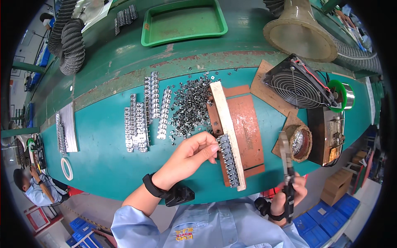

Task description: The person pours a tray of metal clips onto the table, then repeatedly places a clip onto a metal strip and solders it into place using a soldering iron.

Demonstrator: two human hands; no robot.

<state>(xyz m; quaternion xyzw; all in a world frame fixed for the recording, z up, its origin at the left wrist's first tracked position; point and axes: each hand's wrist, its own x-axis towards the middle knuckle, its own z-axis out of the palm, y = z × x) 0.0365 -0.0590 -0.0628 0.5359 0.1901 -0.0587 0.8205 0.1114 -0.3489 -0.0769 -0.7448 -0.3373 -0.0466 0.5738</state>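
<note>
My left hand (188, 159) is closed in a pinch at the left edge of a strip of small components (229, 165); anything between the fingertips is hidden. That strip rests against a pale wooden bar (226, 124) on a reddish-brown board (244, 128). Lower right, my right hand (295, 192) grips a long dark tool (287, 173) with a flat greyish upper end, raised in front of the board's right side; its kind is unclear. A heap of small metal parts (192, 105) lies left of the wooden bar.
Finished-looking component strips (138, 124) lie left of the heap. To the right stand a black fan (297, 82), a solder spool (342, 95), a round pot of shiny metal (300, 142) and a metal box (326, 136). A green tray (184, 25) sits behind; a co-worker (39, 188) is far left.
</note>
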